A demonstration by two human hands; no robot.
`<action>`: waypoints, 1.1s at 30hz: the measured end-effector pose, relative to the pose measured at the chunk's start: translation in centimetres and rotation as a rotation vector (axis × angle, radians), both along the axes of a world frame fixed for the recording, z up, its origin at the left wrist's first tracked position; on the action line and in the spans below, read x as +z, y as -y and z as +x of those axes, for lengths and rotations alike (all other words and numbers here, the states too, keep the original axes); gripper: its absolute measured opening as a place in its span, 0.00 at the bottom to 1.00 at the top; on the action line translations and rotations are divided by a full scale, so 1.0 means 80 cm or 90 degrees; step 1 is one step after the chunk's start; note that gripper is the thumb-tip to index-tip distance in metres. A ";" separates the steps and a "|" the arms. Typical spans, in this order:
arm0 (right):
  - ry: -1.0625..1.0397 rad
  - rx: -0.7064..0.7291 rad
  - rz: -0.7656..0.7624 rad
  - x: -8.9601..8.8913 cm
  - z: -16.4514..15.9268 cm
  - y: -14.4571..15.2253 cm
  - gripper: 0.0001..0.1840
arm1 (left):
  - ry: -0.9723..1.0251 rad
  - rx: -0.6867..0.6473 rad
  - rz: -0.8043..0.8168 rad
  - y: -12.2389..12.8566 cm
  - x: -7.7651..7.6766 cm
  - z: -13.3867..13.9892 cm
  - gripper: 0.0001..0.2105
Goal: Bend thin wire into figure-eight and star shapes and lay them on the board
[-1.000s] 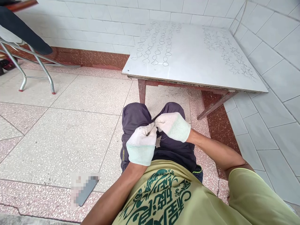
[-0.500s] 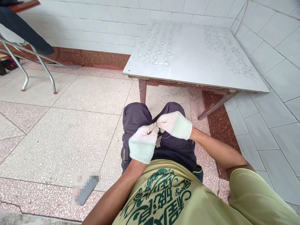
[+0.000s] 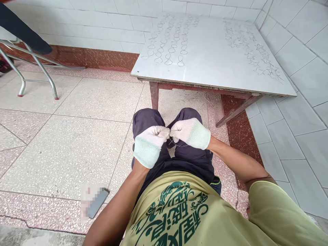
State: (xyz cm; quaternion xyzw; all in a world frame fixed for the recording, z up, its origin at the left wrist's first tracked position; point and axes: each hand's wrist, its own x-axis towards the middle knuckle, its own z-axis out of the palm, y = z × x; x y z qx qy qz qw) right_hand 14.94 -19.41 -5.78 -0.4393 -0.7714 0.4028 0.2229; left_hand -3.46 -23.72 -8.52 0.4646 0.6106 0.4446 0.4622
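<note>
Above my lap, my left hand [image 3: 155,135] and my right hand [image 3: 181,130], both in pale knitted gloves, meet at the fingertips. Their fingers pinch a thin wire [image 3: 178,145], which curves out below the right hand as a bent loop. A short end of it crosses near the left fingertips. What lies right between the fingertips is hidden by the gloves. My thighs in dark trousers [image 3: 147,119] are under the hands.
Ahead stands a white-topped table [image 3: 212,58] with reddish legs. Rows of wire loops [image 3: 171,49] lie on its left, star-shaped wires [image 3: 256,56] on its right. A metal-legged chair [image 3: 38,65] with someone's dark-clothed leg [image 3: 23,29] is far left. A phone-like slab [image 3: 98,203] lies on the floor.
My left hand has shifted a little left and up, with its wrist swung outward. My right hand stays nearly in place. The wire's curve below the hands shows more clearly. The view tilts slightly downward.
</note>
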 end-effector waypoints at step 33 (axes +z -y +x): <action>0.042 -0.039 0.030 -0.004 -0.015 -0.005 0.12 | -0.080 0.155 -0.013 0.015 -0.003 0.006 0.10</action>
